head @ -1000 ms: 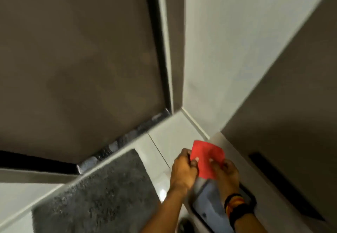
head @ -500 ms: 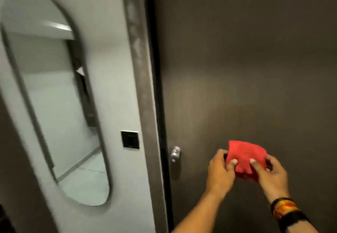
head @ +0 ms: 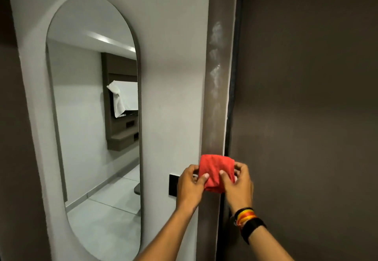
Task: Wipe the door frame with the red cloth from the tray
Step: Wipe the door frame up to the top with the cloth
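The folded red cloth (head: 217,170) is pinched between both hands in front of the brown door frame (head: 216,89), a vertical strip with pale dusty smears higher up. My left hand (head: 191,183) grips the cloth's left edge and my right hand (head: 238,183) its right edge, thumbs on the front. Whether the cloth touches the frame I cannot tell. The tray is out of view.
A dark brown door (head: 306,107) fills the right side. Left of the frame is a white wall with a black switch plate (head: 173,185) and a tall oval mirror (head: 94,121). My right wrist wears coloured bands and a black strap.
The view swung up from the floor, then left along the door. Both hands carried the cloth up and leftward, from in front of the door to in front of the frame.
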`<state>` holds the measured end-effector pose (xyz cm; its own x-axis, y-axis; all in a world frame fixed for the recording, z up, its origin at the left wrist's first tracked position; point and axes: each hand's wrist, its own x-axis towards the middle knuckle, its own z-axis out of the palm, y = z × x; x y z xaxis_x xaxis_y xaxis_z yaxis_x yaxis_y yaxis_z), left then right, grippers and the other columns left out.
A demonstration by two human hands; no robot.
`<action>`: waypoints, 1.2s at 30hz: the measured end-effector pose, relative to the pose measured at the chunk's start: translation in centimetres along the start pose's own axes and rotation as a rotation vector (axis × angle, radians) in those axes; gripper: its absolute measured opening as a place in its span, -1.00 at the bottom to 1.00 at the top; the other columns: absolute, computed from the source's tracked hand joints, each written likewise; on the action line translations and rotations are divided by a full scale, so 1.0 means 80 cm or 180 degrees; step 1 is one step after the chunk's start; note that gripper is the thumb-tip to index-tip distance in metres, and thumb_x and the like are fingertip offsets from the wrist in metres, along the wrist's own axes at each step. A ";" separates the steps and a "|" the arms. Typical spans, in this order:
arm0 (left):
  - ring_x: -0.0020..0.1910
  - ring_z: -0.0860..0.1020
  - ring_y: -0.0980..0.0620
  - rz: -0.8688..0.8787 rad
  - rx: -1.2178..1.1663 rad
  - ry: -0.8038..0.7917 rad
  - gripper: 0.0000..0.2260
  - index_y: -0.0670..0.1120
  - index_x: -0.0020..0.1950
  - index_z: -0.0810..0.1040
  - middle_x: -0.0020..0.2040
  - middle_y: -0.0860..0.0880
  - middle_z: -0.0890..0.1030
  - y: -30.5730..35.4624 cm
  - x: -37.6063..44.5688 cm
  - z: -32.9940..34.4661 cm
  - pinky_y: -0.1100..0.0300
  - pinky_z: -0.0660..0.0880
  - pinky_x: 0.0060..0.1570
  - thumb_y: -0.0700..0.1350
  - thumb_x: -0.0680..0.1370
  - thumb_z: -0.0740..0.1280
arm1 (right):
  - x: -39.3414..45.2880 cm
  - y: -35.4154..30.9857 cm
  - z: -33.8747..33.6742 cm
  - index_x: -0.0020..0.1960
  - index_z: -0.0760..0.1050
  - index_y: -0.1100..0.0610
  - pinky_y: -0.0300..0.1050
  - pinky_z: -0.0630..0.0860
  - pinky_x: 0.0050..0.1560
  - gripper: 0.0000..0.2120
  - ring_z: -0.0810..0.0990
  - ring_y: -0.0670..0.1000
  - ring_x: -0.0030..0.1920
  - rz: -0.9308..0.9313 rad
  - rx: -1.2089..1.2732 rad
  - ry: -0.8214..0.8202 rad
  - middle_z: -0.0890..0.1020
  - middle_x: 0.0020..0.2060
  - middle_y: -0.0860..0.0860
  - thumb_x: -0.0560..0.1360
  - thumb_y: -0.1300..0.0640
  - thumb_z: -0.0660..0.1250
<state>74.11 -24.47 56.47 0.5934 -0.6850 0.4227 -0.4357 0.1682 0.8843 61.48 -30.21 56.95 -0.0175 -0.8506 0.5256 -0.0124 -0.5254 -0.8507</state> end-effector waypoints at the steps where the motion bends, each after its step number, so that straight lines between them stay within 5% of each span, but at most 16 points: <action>1: -0.04 0.70 -0.01 -0.0035 0.0014 -0.0026 -0.83 -0.08 0.12 0.67 0.02 -0.03 0.74 -0.017 0.002 -0.002 0.03 0.67 0.04 -0.10 0.55 0.50 | -0.010 0.014 0.012 0.09 0.46 -0.12 -0.27 0.58 -0.12 -0.68 0.64 -0.28 -0.13 0.0011 0.0015 0.0148 0.65 -0.08 -0.19 0.46 0.14 0.50; 5: -0.16 0.65 0.05 -0.0273 0.0093 0.0015 -0.88 0.03 0.00 0.65 -0.10 0.04 0.72 -0.068 0.008 0.009 0.24 0.61 -0.15 -0.05 0.51 0.53 | -0.035 0.056 0.048 0.13 0.38 -0.24 -0.09 0.51 0.07 -0.53 0.61 0.04 0.08 -0.0015 -0.0339 0.0866 0.50 0.09 -0.09 0.45 0.20 0.50; 7: -0.17 0.66 0.01 -0.0280 0.0033 0.0138 -0.90 0.04 -0.04 0.64 -0.12 0.04 0.71 -0.080 0.014 0.021 0.09 0.66 -0.09 -0.08 0.51 0.52 | -0.043 0.068 0.064 0.31 0.42 -0.07 -0.11 0.43 0.33 -0.55 0.51 0.15 0.32 -0.0861 -0.0842 0.1081 0.44 0.31 0.04 0.50 0.24 0.42; 9: -0.12 0.69 0.04 -0.0252 -0.0007 0.0172 -0.89 0.08 -0.06 0.62 -0.10 0.07 0.71 -0.090 0.019 0.028 0.05 0.68 -0.03 -0.09 0.51 0.52 | -0.049 0.086 0.080 0.49 0.34 0.06 -0.02 0.24 0.56 -0.46 0.31 0.16 0.55 -0.1800 -0.1625 0.0688 0.34 0.51 0.15 0.53 0.16 0.32; 12: -0.04 0.67 0.13 0.0105 0.0222 0.0025 -0.88 0.15 -0.11 0.63 -0.10 0.16 0.69 -0.108 0.024 0.012 0.25 0.66 -0.03 0.01 0.49 0.56 | -0.047 0.116 0.090 0.63 0.14 0.16 0.27 0.09 0.58 -0.37 0.03 0.13 0.67 -0.1929 -0.2786 0.0042 0.10 0.66 0.15 0.59 0.07 0.17; 15: 0.21 0.55 0.19 0.1440 0.1107 0.0260 -0.74 0.14 0.11 0.66 0.14 0.19 0.63 -0.116 0.054 -0.032 0.23 0.50 0.23 0.25 0.55 0.39 | -0.031 0.144 0.094 0.61 0.15 0.22 0.42 0.08 0.55 -0.41 0.06 0.17 0.65 -0.1903 -0.3172 0.0115 0.00 0.67 0.11 0.67 -0.04 -0.04; 17: 0.48 0.41 0.08 0.2316 0.1497 0.0608 -0.64 0.09 0.39 0.55 0.43 0.07 0.52 -0.103 0.094 -0.052 0.17 0.34 0.48 0.18 0.69 0.16 | -0.023 0.159 0.102 0.61 0.14 0.23 0.49 0.09 0.52 -0.36 0.06 0.20 0.66 -0.1988 -0.3359 0.0375 0.04 0.67 0.15 0.64 -0.12 -0.04; 21: 0.72 0.01 -0.06 0.2636 0.1920 0.0930 -0.51 -0.03 0.69 0.15 0.72 -0.10 0.11 -0.026 0.185 -0.064 0.04 -0.09 0.70 -0.01 0.74 -0.02 | -0.028 0.164 0.132 0.64 0.02 0.24 0.54 -0.06 0.52 -0.10 0.07 0.32 0.64 -0.1754 -0.3549 0.0750 0.13 0.63 0.28 0.55 -0.37 0.02; 23: 0.73 -0.09 -0.06 0.2723 0.2134 0.0955 -0.49 -0.07 0.70 0.05 0.73 -0.08 -0.02 0.005 0.222 -0.054 0.01 -0.17 0.70 -0.03 0.74 -0.02 | -0.024 0.155 0.140 0.64 0.03 0.22 0.57 -0.03 0.50 -0.16 0.03 0.31 0.64 -0.1800 -0.3510 0.0820 0.06 0.64 0.25 0.58 -0.33 -0.01; 28: 0.73 -0.08 -0.07 0.3005 0.2486 0.1039 -0.44 -0.10 0.71 -0.02 0.74 -0.07 -0.06 0.011 0.266 -0.038 -0.06 -0.13 0.70 -0.04 0.72 0.00 | 0.048 0.070 0.126 0.65 0.09 0.04 0.57 -0.03 0.50 -0.28 0.03 0.21 0.66 -0.2632 -0.3336 0.0550 0.06 0.67 0.10 0.57 -0.16 0.17; 32: 0.73 -0.08 -0.07 0.3066 0.2472 0.0975 -0.45 -0.08 0.71 -0.08 0.73 -0.05 -0.12 0.010 0.265 -0.040 -0.03 -0.18 0.70 -0.02 0.74 -0.02 | 0.152 -0.098 0.136 0.66 0.04 0.04 0.46 -0.09 0.56 -0.35 0.02 0.21 0.66 -0.2737 -0.3300 0.0919 0.08 0.66 0.13 0.64 -0.19 -0.02; 36: 0.73 -0.04 -0.08 0.3048 0.2439 0.1021 -0.47 -0.06 0.71 -0.07 0.73 -0.02 -0.09 0.011 0.267 -0.040 -0.02 -0.15 0.70 0.01 0.75 -0.07 | 0.247 -0.226 0.137 0.63 0.14 0.05 0.47 0.02 0.54 -0.32 0.08 0.21 0.65 -0.2803 -0.3130 0.1185 0.19 0.63 0.13 0.62 -0.28 0.01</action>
<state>88.55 -36.68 66.88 -0.0849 -0.2965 0.9513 -0.9950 -0.0259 -0.0968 72.32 -37.77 82.73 0.1022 -0.1084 0.9888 -0.8539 -0.5195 0.0313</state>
